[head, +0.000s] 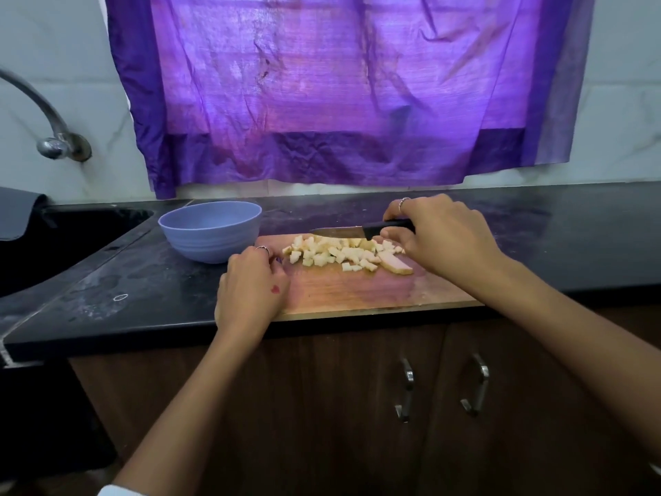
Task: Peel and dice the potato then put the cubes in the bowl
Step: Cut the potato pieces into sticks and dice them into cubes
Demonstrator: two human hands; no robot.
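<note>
A pile of pale potato cubes [336, 254] lies on the far part of the wooden cutting board [357, 291], with one larger uncut slice [395, 263] at its right end. My right hand [440, 234] grips the black handle of a knife [388, 228]; its blade [336, 231] lies flat behind the cubes, pointing left. My left hand [252, 288] rests on the board's left edge with its fingers curled; what they hold, if anything, is hidden. An empty blue bowl [211, 230] stands just left of the board.
The board lies at the front edge of a black counter [143, 281]. A dark sink [53, 245] is at the left with a metal tap [46, 116] above it. A purple curtain [339, 84] hangs behind. Cabinet doors with handles [406, 388] are below.
</note>
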